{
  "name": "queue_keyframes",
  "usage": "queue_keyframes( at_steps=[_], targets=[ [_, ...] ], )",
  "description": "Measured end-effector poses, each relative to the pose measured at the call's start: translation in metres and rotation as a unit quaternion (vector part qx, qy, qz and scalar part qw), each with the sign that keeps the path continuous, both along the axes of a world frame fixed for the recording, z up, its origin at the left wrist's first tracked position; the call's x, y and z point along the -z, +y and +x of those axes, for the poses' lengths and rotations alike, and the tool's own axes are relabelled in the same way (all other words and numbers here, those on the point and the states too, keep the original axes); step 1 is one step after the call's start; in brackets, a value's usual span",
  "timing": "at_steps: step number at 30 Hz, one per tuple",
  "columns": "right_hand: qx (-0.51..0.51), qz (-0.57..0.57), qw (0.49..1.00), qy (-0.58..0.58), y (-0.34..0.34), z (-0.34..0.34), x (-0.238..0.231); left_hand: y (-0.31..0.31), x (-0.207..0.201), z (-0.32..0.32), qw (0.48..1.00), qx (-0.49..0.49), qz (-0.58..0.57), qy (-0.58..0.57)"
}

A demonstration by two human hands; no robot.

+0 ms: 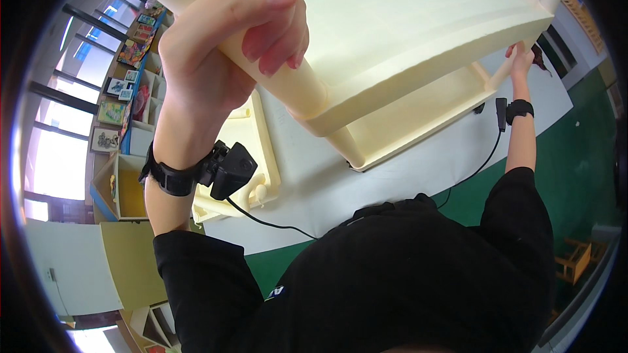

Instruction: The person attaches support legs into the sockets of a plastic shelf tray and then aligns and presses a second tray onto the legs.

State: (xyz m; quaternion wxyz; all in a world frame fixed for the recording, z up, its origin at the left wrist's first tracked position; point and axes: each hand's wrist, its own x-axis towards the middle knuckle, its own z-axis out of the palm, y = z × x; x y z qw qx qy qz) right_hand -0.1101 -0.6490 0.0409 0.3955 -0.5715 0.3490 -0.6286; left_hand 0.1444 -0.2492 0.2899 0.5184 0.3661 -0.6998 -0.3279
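Observation:
A cream plastic shelf unit (405, 26) with stacked trays and round posts is lifted above a white mat (418, 163). My left hand (229, 39) is wrapped around a near corner post (294, 85) of the shelf unit. My right hand (521, 59) grips the far post at the right corner. Both wrists carry black straps with small devices and cables.
A separate cream tray (252, 157) lies on the white mat under my left wrist. Green floor (575, 157) surrounds the mat. Shelving with colourful pictures (131, 59) lines the left wall beside windows. A small wooden chair (575, 258) stands at the right.

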Motion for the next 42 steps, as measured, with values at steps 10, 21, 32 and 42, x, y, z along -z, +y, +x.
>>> queue_keyframes(
  at_steps=[10,21,32,42],
  targets=[
    [-0.034,0.001,0.998,-0.053,-0.001,0.003,0.002,-0.031,-0.003,0.017,0.929,0.364,0.06,0.003],
    [-0.033,-0.003,0.998,-0.059,0.003,0.012,-0.003,-0.027,-0.006,-0.005,0.867,0.488,0.1,-0.018],
    [-0.021,-0.035,0.998,-0.055,0.02,0.025,-0.014,-0.007,-0.004,-0.061,0.818,0.562,0.117,-0.028],
    [0.074,-0.023,0.928,0.364,-0.016,0.023,-0.003,-0.004,0.003,-0.082,0.793,0.601,0.085,-0.054]
  ],
)
